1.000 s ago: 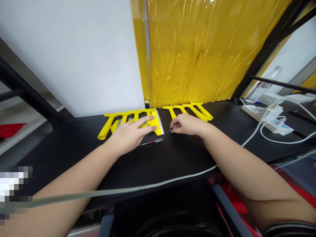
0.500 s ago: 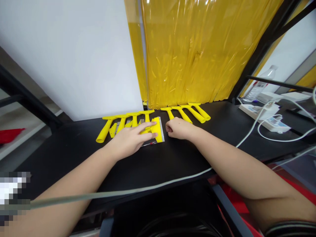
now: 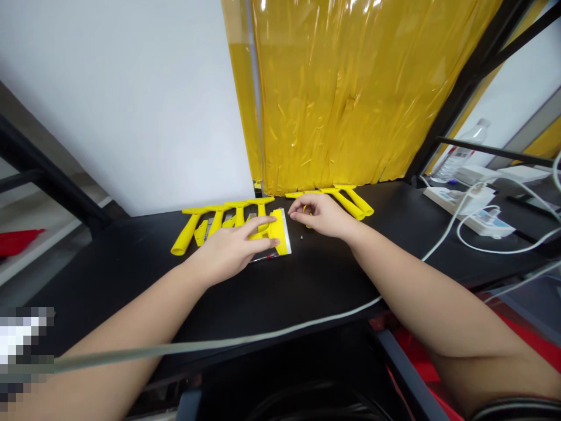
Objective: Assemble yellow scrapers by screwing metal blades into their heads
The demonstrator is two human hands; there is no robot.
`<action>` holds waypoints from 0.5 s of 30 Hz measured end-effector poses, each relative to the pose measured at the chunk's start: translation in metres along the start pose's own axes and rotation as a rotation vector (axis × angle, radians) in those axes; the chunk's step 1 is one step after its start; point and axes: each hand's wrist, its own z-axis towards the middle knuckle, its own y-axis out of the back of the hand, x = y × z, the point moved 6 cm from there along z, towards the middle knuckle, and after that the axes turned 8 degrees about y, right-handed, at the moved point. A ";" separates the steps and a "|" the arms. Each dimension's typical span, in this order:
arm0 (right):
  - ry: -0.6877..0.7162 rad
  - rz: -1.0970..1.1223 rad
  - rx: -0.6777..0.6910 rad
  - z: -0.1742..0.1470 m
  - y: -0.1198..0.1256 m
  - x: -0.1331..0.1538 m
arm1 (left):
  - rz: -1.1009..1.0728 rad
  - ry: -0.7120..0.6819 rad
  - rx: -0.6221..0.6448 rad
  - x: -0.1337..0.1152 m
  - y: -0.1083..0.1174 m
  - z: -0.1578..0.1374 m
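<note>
My left hand [image 3: 239,245] lies over a yellow scraper [image 3: 280,231] with a pale metal edge, its thumb and fingertips holding the scraper's head against the black table. Just right of that edge is my right hand [image 3: 322,215], thumb and index finger drawn together in a pinch. Whatever is between those fingertips, if anything, is too small to make out. A tiny shiny piece [image 3: 301,237], perhaps a screw, rests on the table below the right hand. Yellow T-shaped handles [image 3: 188,234] line up behind my left hand. More yellow handles [image 3: 350,202] lie behind my right hand, which partly covers them.
A white cable [image 3: 272,334] runs across the table's front edge. To the right are a white power strip [image 3: 471,213] with cords and a clear plastic bottle [image 3: 460,152]. A white panel [image 3: 131,105] and a yellow plastic curtain [image 3: 350,99] stand behind the table.
My right hand has lifted slightly away and turned from a curled fist into a pinch. The tiny shiny piece on the table now shows. My left hand stays on the scraper.
</note>
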 end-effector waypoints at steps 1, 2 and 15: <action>0.032 0.068 -0.058 0.001 0.002 0.001 | -0.013 0.007 0.008 0.001 -0.001 0.000; 0.065 0.121 -0.090 0.001 0.001 0.002 | -0.021 0.011 0.016 0.001 -0.003 0.000; -0.032 0.698 -0.176 0.004 -0.007 -0.002 | -0.961 0.233 -0.085 0.004 0.003 0.001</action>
